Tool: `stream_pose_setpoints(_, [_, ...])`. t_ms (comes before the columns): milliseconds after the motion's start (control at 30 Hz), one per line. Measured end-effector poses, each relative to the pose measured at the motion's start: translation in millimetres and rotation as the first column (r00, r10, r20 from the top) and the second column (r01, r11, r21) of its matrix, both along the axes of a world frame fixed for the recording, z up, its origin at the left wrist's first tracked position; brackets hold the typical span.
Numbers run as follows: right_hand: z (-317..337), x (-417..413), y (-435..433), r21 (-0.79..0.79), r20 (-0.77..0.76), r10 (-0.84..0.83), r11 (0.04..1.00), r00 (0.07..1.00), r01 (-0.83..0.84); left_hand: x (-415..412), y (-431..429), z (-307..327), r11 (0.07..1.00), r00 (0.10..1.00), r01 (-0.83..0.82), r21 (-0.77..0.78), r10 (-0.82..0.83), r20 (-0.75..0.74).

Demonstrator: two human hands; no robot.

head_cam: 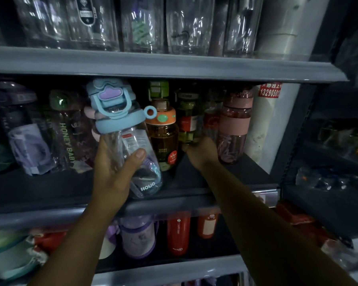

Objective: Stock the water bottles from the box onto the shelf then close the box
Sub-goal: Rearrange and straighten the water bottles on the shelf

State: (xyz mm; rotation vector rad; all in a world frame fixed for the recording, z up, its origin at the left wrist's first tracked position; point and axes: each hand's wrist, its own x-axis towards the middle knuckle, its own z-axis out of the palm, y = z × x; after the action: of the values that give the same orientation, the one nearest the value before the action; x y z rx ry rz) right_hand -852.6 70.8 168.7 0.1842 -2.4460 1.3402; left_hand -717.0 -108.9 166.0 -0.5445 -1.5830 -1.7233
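Note:
My left hand (pixel 114 166) grips a clear water bottle (pixel 120 120) with a light-blue lid and purple button, tilted left, its base over the front of the middle shelf (pixel 225 176). My right hand (pixel 201 151) reaches deeper into the same shelf and holds the bottom of a green-tinted bottle (pixel 189 118) that stands between an orange-lidded amber bottle (pixel 163 131) and a pink bottle (pixel 235 124). My right fingers are hidden behind that bottle. The box is out of view.
Purple and "HONEY BABY" bottles (pixel 66 133) fill the shelf's left side. Clear wrapped bottles (pixel 141 23) line the upper shelf; red bottles (pixel 178 234) and a purple one stand below. A white pillar (pixel 262 124) and another rack (pixel 329 141) stand at right.

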Motion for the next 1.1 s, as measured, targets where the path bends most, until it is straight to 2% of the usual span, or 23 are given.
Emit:
stream_pose_setpoints(67, [-1.1, -0.3, 0.5, -0.089, 0.009, 0.006, 0.996, 1.000, -0.005, -0.4, 0.8, -0.4, 1.000, 1.000, 0.003, 0.006, -0.003, -0.010])
stream_pose_setpoints(233, [2.0, -3.4, -2.6, -0.183, -0.003, 0.025, 0.983, 1.000, -0.025, -2.9, -2.6, -3.4, 0.999, 0.999, -0.033, -0.006, 0.033, -0.017])
stream_pose_setpoints(500, [7.2, -11.6, -6.9, -0.106, -0.009, -0.046, 0.993, 0.999, 0.045, -2.9, 1.6, -2.9, 0.999, 0.999, -0.045, -0.006, 0.045, -0.032])
stream_pose_setpoints(867, [14.4, -17.8, -5.0, 0.020, 0.005, -0.047, 0.999, 0.999, 0.047, -1.3, 1.8, -2.4, 0.998, 0.998, -0.056, -0.010, 0.055, -0.026])
stream_pose_setpoints(1100, [11.5, -12.5, -8.0, 0.017, -0.040, -0.095, 0.995, 0.995, 0.096, -1.7, 0.3, -3.6, 0.998, 0.998, -0.055, -0.019, 0.055, -0.019])
